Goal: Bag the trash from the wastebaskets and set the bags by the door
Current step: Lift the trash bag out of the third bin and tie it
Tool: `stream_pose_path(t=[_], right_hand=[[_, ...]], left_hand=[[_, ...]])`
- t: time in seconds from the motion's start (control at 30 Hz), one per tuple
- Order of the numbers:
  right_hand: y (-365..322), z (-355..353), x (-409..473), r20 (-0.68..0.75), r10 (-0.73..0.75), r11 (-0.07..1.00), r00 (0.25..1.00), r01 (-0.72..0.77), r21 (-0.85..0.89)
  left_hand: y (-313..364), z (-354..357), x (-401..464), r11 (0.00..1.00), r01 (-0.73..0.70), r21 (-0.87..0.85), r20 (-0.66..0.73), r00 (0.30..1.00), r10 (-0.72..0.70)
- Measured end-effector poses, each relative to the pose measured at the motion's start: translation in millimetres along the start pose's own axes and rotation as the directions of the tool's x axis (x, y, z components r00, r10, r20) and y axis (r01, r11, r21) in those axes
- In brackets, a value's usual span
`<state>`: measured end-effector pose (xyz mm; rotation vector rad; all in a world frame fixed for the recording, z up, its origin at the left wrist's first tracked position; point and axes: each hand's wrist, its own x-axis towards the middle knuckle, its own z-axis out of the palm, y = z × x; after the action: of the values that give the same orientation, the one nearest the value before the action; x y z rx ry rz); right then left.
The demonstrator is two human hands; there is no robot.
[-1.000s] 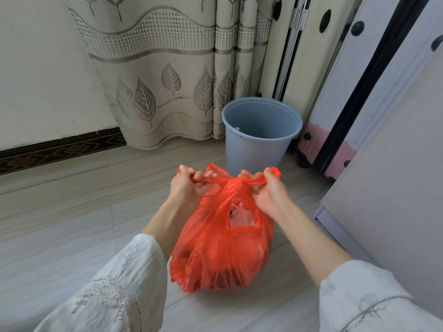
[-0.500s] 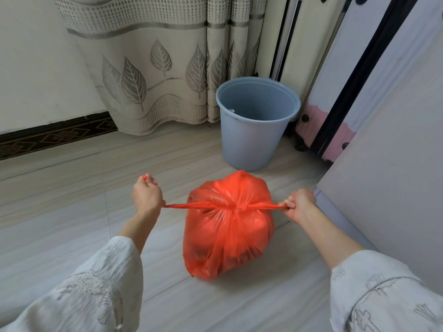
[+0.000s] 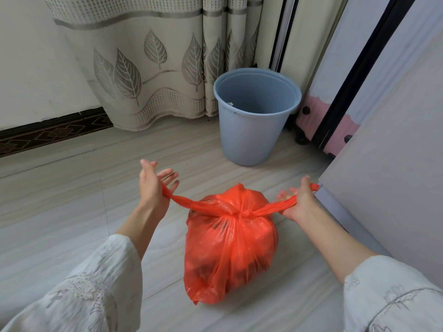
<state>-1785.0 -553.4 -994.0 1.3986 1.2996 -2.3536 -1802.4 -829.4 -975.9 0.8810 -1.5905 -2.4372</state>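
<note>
A full red plastic bag (image 3: 230,248) stands on the floor between my arms, tied in a knot (image 3: 236,213) at its top. Each of its two handle ends runs out sideways from the knot. My left hand (image 3: 153,188) has one end pinched at the thumb, with its fingers spread upward. The other end lies across the palm of my right hand (image 3: 297,202), whose fingers are loosely extended. Behind the bag stands a blue-grey wastebasket (image 3: 249,130), upright and without a liner; a small white scrap shows inside its wall.
A leaf-patterned curtain (image 3: 148,68) hangs behind the wastebasket. A pink and white wheeled case (image 3: 309,116) stands at the back right. A large pale panel (image 3: 395,164) rises close to my right hand. Dark patterned baseboard (image 3: 48,133) runs along the left wall.
My hands pulled the two handles apart and the knot drew tight on top of the bag. Since then both fists have loosened and the fingers have spread.
</note>
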Motion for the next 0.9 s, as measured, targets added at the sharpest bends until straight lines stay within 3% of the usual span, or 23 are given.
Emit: stream_pose_path(t=[0.07,0.13,0.2,0.27,0.33,0.4,0.47,0.5,0.57,0.63,0.7,0.8,0.9], right_hand=[[8.8,1.5,-6.2,-0.003,0.117,0.984,0.993,-0.117,-0.137],[22.9,6.1,-14.8,-0.003,0.136,0.961,0.991,-0.133,-0.243],[37.1,6.4,-14.5,-0.017,0.085,0.944,0.996,-0.086,-0.319],[53.0,8.1,-11.8,-0.051,-0.016,0.904,0.999,-0.007,-0.427],[65.2,11.6,-25.2,-0.055,-0.158,0.776,0.986,0.089,-0.625],[72.6,15.0,-35.6,-0.008,-0.348,0.574,0.937,0.207,-0.792],[71.8,20.5,-44.8,0.090,-0.487,0.447,0.869,0.337,-0.829],[69.4,23.4,-49.3,0.135,-0.508,0.461,0.851,0.401,-0.792],[65.1,31.4,-50.7,0.190,-0.478,0.616,0.858,0.481,-0.624],[56.4,36.3,-44.1,0.181,-0.360,0.805,0.915,0.403,-0.436],[40.6,36.0,-35.9,0.154,-0.204,0.955,0.967,0.231,-0.187],[10.0,30.6,-29.2,0.131,-0.140,0.986,0.981,0.126,0.111],[-8.1,21.8,-18.7,0.081,-0.161,0.969,0.984,0.142,0.201]], left_hand=[[-6.2,4.8,-2.0,0.996,0.092,-0.021,0.031,0.995,-0.091],[-16.7,9.4,-8.4,0.977,0.204,-0.060,0.027,0.979,-0.202],[-30.1,14.7,-16.6,0.971,0.236,-0.042,-0.020,0.971,-0.237],[-43.2,19.9,-26.9,0.984,0.174,0.043,-0.084,0.982,-0.170],[-53.4,22.4,-36.2,0.987,0.095,0.130,-0.133,0.988,-0.077],[-57.6,24.4,-44.4,0.978,0.038,0.207,-0.145,0.989,-0.008],[-61.1,26.1,-51.1,0.984,0.037,0.175,-0.089,0.996,-0.022],[-61.1,27.9,-55.2,0.991,0.072,0.117,-0.037,0.997,-0.068],[-57.9,33.0,-63.0,0.991,0.127,0.028,0.062,0.990,-0.129],[-51.7,37.2,-71.2,0.991,0.132,0.032,0.149,0.980,-0.135],[-47.1,41.1,-82.1,0.987,0.137,0.089,0.246,0.957,-0.155],[-42.2,55.9,-105.2,0.978,0.139,0.159,0.416,0.889,-0.194],[-32.8,75.7,-124.4,0.976,0.091,0.198,0.518,0.835,-0.183]])
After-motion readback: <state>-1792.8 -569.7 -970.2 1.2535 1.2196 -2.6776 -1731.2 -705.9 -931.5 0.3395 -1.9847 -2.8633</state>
